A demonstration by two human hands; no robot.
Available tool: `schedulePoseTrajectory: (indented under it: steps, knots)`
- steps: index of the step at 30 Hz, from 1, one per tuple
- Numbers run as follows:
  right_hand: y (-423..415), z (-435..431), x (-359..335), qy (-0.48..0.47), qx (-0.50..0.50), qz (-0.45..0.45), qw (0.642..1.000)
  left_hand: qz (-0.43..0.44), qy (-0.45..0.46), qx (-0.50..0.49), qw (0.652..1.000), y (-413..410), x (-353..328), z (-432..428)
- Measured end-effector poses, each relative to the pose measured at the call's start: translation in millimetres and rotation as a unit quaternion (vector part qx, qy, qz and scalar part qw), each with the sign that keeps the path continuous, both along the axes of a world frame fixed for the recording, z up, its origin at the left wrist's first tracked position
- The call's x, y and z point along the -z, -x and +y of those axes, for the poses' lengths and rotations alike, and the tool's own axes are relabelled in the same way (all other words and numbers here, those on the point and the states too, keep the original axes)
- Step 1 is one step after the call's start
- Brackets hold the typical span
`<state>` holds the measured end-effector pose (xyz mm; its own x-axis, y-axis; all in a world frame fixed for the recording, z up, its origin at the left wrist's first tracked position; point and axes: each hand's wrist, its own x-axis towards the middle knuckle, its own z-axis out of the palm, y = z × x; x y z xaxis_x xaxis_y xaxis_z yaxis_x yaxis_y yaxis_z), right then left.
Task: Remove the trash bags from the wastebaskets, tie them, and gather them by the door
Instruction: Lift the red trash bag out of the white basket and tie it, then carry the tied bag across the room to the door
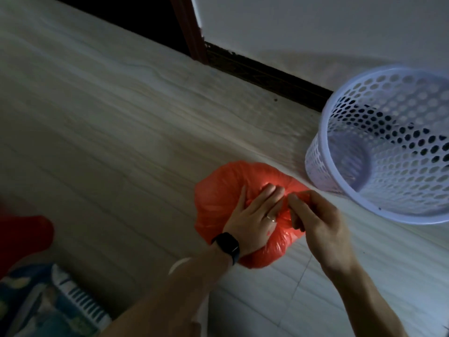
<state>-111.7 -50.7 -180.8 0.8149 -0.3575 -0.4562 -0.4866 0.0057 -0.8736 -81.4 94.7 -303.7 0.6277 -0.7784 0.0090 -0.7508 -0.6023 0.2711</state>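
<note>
Dim room, near the door frame (192,32): my left grip (252,215) lies flat, fingers straight, pressing the red trash bag (218,190) onto the pale tile floor (109,142). My right grip (315,217) pinches its gathered neck. The film looks thin, soft, slippery and probably light; that neck seems the surest hold. The bare lavender wastebasket (401,218) stands just beside.

The picture is dim and grey-blue, grainy in its darker parts. The white wall (315,25) at the upper right is the brightest area; the floor (97,117) darkens toward the left, and the doorway (145,18) is black. A small glare spot shines on the red trash bag (218,198). Blur smears the wastebasket (393,215) and the lower left corner. Straight lines bend near the edges.
</note>
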Motion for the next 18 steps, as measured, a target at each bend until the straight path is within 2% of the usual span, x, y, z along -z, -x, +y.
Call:
schedulePoseTrajectory:
  steps: [2, 4, 7, 10, 15, 18]
  knots:
    - [6.5, 2.1, -10.8, 0.018, -0.012, 0.046, 0.999, 0.033, -0.014, 0.018, 0.999, -3.4, -13.5, -0.7]
    - [10.5, 4.3, -25.3, 0.025, -0.013, 0.074, 0.997, 0.064, -0.067, 0.041, 0.995, -16.6, -26.7, 6.2]
    - [4.1, 7.6, -43.1, 0.02, -0.04, 0.107, 0.993, 0.129, -0.158, 0.005, 0.979, -33.6, -45.4, 4.4]
    - [-11.9, 12.6, -48.2, 0.007, -0.048, 0.101, 0.994, 0.158, -0.169, -0.017, 0.973, -35.5, -49.5, -0.5]
    - [-22.9, 9.9, -31.9, 0.008, -0.045, 0.109, 0.993, 0.132, -0.138, -0.013, 0.981, -40.9, -45.5, 6.0]
    - [-29.3, 8.0, -50.6, 0.036, -0.017, 0.125, 0.991, 0.189, -0.178, 0.013, 0.965, -60.0, -70.5, 13.3]
